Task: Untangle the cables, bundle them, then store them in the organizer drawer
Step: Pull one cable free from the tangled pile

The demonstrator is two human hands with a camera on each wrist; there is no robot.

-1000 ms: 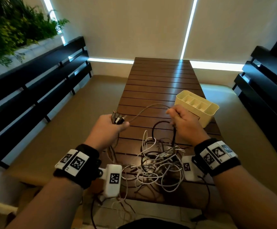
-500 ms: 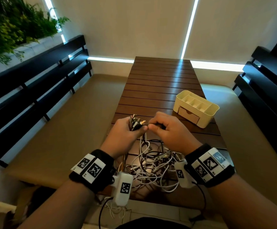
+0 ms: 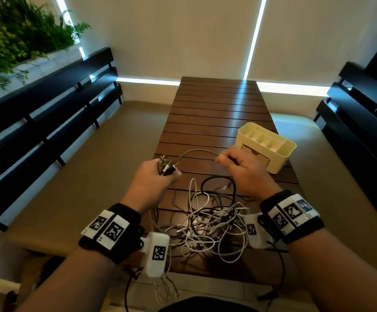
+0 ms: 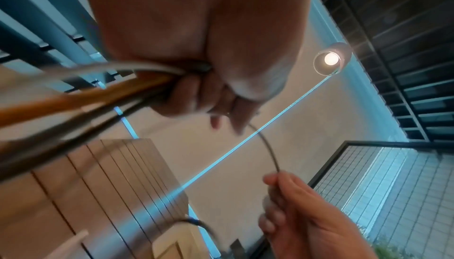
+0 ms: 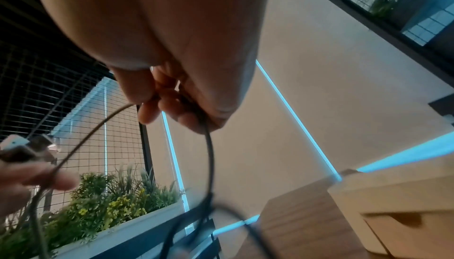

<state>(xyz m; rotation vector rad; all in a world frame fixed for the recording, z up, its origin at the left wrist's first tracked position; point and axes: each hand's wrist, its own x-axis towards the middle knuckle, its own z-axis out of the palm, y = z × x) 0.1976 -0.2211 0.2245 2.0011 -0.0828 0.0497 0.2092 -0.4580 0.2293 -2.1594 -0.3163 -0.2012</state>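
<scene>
Since half a second ago the two hands have drawn apart again: then they met over the pile, now a grey cable (image 3: pixel 196 152) arcs between them, its long axis running from 9 to 3 o'clock above the slatted wooden table (image 3: pixel 214 104).

At 9 o'clock of that span, the left hand (image 3: pixel 155 180) is a fist, knuckles up, fingers curled round a gathered bunch of cable plugs (image 3: pixel 166 166) whose tips point up and away toward 12 o'clock. In the left wrist view the fingers (image 4: pixel 191 96) wrap several cords, white, orange and dark, which leave the fist toward the camera.

At 3 o'clock the right hand (image 3: pixel 242 172) is raised at like height, thumb and forefinger pinching the grey cable; the right wrist view shows the fingertips (image 5: pixel 147 111) closed on it, while a black cord (image 5: pixel 209 156) hangs from the same hand.

Below and between the wrists, at 6 o'clock, the tangle of white and black cables (image 3: pixel 212 224) lies on the near end of the table. A cream organizer (image 3: pixel 284 154) stands just beyond the right hand at 2 o'clock, its drawer front (image 3: pixel 256 157) facing the person, partly hidden by the hand, so whether it is fully closed I cannot tell.
</scene>
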